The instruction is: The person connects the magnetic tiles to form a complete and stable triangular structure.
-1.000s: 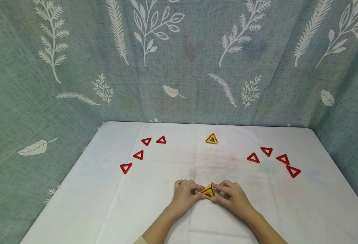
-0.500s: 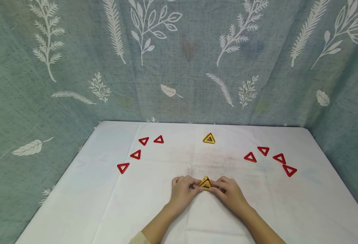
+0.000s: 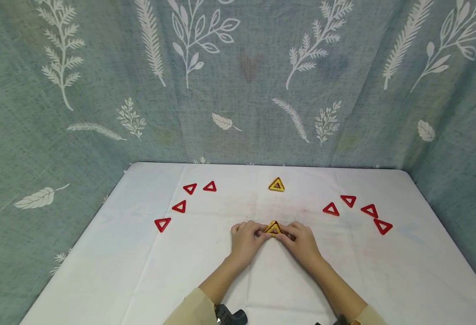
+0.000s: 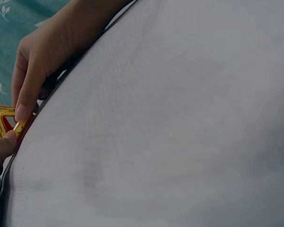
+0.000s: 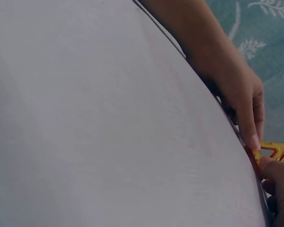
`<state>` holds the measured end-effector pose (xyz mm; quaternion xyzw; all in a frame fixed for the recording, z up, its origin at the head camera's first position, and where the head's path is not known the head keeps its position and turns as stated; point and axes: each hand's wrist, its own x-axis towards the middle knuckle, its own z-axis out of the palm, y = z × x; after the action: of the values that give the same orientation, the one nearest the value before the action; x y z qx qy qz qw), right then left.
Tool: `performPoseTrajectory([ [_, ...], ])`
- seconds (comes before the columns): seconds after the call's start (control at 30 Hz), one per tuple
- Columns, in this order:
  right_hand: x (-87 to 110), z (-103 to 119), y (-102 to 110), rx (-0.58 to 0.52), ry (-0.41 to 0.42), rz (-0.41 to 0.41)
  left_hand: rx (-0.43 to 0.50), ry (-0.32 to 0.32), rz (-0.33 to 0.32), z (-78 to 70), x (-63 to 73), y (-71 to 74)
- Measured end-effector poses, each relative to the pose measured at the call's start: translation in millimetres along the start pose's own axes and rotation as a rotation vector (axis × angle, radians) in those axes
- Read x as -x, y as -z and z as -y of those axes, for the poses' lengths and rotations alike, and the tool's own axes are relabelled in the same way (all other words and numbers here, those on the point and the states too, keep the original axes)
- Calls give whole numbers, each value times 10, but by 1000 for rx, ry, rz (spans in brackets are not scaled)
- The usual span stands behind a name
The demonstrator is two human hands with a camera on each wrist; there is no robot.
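Though hollow, a yellow piece (image 3: pixel 273 228), red within, between hands (image 3: pixel 246 240) (image 3: pixel 302 241).

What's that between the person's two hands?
A yellow and red triangular piece, pinched by both the left hand and the right hand; the head view shows it.

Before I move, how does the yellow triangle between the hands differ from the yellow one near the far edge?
Grip: the held triangle is pinched by the left hand and right hand; neither touches the far triangle.
Place: the held triangle is nearer the camera; the far triangle is close to the table's far edge.
Visibility: hands partly cover the held triangle; the far triangle is uncovered.
Both are yellow with darker middles.
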<state>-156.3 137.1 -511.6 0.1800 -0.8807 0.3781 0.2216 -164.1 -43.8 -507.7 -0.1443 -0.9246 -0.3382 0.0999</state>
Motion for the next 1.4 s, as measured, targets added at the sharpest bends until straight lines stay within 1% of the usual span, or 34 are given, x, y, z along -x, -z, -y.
performPoseTrajectory([
  [0.2, -135, -77, -18, -21, -44, 33, -40, 34, -29, 4, -132, -49],
  [0.37, -245, -132, -31, -26, -90, 72, -8, 86, -49, -6, -246, -74],
  [0.5, -339, -191, -32, -16, -128, 109, 7, 135, -52, -23, -350, -102],
  [0.6, -399, -235, -36, 1, -139, 126, 19, 166, -49, -23, -419, -125],
  [0.7, -447, -268, -44, 10, -133, 130, 36, 191, -46, -25, -476, -131],
  [0.8, -488, -292, -53, 7, -132, 132, 51, 202, -41, -27, -520, -129],
  [0.9, -522, -308, -58, 8, -155, 144, 59, 197, -36, -29, -552, -130],
  [1.07, -565, -343, -65, 16, -188, 163, 40, 195, -36, -28, -596, -148],
  [1.2, -603, -372, -61, 14, -201, 173, 35, 210, -44, -34, -639, -165],
  [1.4, -671, -424, -85, 39, -187, 160, -2, 212, -61, -24, -722, -177],
])
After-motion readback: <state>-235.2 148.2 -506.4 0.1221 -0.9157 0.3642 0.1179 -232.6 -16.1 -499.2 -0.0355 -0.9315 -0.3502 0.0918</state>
